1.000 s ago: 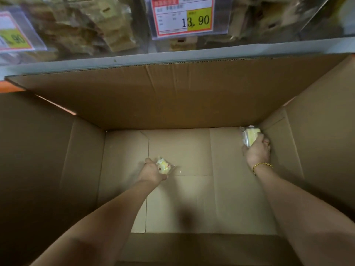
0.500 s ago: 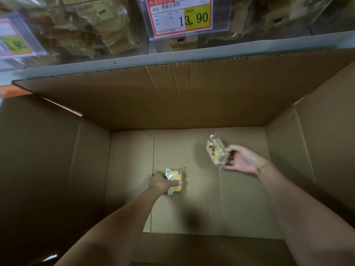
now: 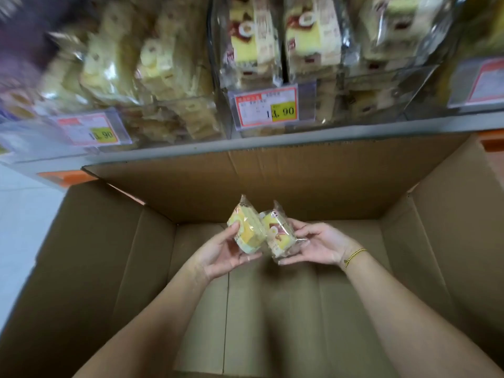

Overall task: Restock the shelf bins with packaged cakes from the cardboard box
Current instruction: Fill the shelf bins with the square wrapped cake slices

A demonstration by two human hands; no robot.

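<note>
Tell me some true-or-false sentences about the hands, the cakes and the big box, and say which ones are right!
1. The left hand holds one packaged cake and the right hand holds another cake. True.
2. Both cakes lie on the floor of the cardboard box. False: the hands hold them up above it, side by side.
3. The gold bracelet is on the left wrist. False: it is on the right wrist.
4. The middle price tag reads 13.90. True.
5. The shelf bins are empty. False: they hold packaged cakes.
</note>
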